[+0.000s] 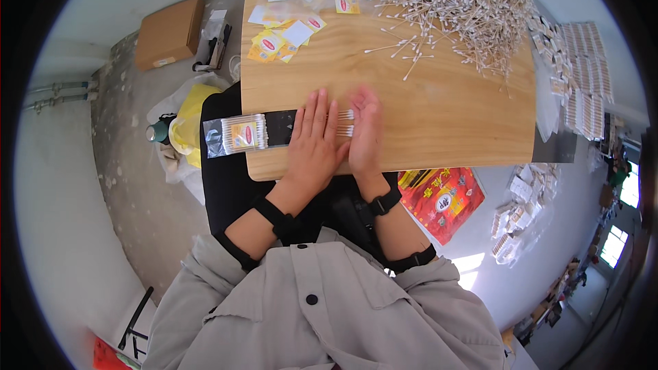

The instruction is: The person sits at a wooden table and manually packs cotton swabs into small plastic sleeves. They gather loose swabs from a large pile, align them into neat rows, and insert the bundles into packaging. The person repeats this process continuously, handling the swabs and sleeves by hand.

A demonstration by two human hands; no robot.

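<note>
My left hand (312, 140) lies flat near the table's front edge, fingers stretched out. It covers the right part of a black strip (279, 128) and part of a batch of cotton swabs (345, 123). The white swab tips show between my two hands. Upright on its edge, my right hand (365, 130) is beside those tips, fingers slightly bent and a little blurred. Left of the black strip is a clear plastic packet (218, 144) of cotton swabs with a yellow and white label card (245, 135), sticking out past the table's left edge.
A large heap of loose cotton swabs (466, 0) covers the wooden table's (452, 116) far right. Yellow label cards (271, 42) and clear bags lie far left. Bundled swab packs (586, 62) stand beyond the right edge; a red printed bag (445, 202) is below it. A cardboard box (169, 34) sits left.
</note>
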